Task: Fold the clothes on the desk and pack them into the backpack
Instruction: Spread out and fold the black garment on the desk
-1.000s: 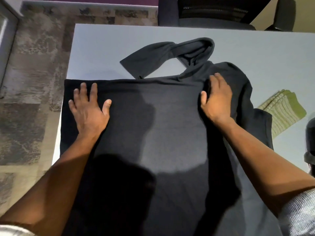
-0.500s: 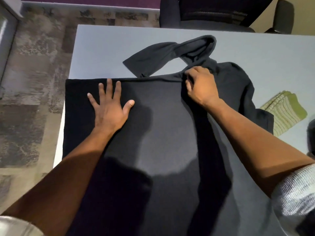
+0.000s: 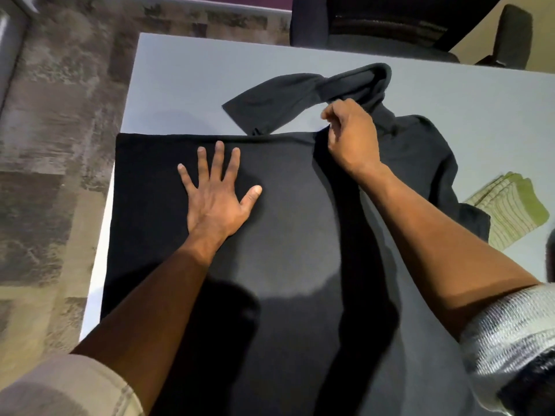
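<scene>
Large black soft-knit garment [image 3: 270, 235] spread over desk's left half, near edge to middle. Left hand [image 3: 217, 193] has slid rightward from left edge; now flat, fingers splayed, pressing body panel. Right hand [image 3: 351, 136] has left its flat press, moved to far fold line, fingers curled, pinching cloth by twisted sleeve [image 3: 300, 97]. Judgement: smoothing done, sleeve fold-in next. Striped green folded cloth [image 3: 507, 208] waits at right edge of pale grey desk [image 3: 192, 85]. Backpack not identifiable.
</scene>
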A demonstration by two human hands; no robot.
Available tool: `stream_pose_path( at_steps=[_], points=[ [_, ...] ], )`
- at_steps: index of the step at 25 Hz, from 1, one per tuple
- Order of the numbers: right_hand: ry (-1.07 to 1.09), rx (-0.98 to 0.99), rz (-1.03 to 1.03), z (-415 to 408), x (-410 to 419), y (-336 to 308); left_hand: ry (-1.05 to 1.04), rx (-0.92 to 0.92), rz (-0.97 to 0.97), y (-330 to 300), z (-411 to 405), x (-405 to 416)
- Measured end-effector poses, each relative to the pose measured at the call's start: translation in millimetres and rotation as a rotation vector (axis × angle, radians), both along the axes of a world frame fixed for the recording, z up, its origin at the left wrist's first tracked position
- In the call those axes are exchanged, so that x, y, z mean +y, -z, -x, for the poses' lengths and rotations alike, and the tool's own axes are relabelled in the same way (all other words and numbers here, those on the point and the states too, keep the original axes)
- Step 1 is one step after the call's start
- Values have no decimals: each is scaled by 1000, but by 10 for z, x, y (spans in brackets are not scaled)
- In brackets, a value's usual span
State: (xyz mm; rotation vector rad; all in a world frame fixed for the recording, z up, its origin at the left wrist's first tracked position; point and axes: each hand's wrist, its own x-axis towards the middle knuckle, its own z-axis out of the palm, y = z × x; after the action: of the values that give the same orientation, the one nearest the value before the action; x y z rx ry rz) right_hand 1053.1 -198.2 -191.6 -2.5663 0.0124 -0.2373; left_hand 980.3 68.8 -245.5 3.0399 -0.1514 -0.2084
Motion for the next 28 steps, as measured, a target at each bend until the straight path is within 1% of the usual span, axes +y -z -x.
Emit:
stream_pose_path(
  at_steps=[1, 2, 4, 5, 6, 8, 10, 13, 16, 18, 19, 21, 22, 23, 25, 26, 28],
  points=[
    [-57, 39, -43, -98, 64, -30, 2, 3, -5, -7, -4, 2],
    [-97, 132, -105, -219, 127, -34, 5, 8, -10, -7, 2, 6],
    [-108, 436, -262, -515, 279, -17, 6, -6, -17, 10, 13, 7],
    [-94, 522, -303, -646, 362, -14, 6, -15, -18, 14, 12, 13],
    [-79, 531, -306, -769, 421, -13, 8, -23, -19, 17, 8, 9],
    [-79, 432, -322, -922, 467, -40, 14, -27, -22, 22, 20, 4],
    [-127, 301, -309, -895, 479, -49, 17, -16, -28, 23, 69, 12],
    [-146, 32, -276, -688, 412, 20, 17, -18, -54, 38, 87, 12],
    [-4, -263, -272, -276, 222, -37, 19, -29, -49, -25, -1, -13],
    [150, -371, -258, 43, 32, -14, 17, -19, -58, -22, -2, -24],
    [252, -365, -242, 169, -94, 56, 14, -15, -68, -19, 15, -15],
    [411, -232, -182, 291, -369, 223, 7, -10, -68, -4, 30, 18],
    [424, -126, -104, 307, -508, 312, 8, -7, -68, -3, 24, 27],
    [380, -25, 3, 318, -645, 392, 12, -7, -67, -6, 18, 22],
    [288, 69, 161, 317, -833, 496, 10, 0, -54, -5, -1, 23],
    [325, 105, 170, 322, -874, 507, 8, 2, -47, 5, 0, 27],
    [423, 152, 118, 387, -907, 497, 6, 10, -39, 11, 3, 28]
  ],
)
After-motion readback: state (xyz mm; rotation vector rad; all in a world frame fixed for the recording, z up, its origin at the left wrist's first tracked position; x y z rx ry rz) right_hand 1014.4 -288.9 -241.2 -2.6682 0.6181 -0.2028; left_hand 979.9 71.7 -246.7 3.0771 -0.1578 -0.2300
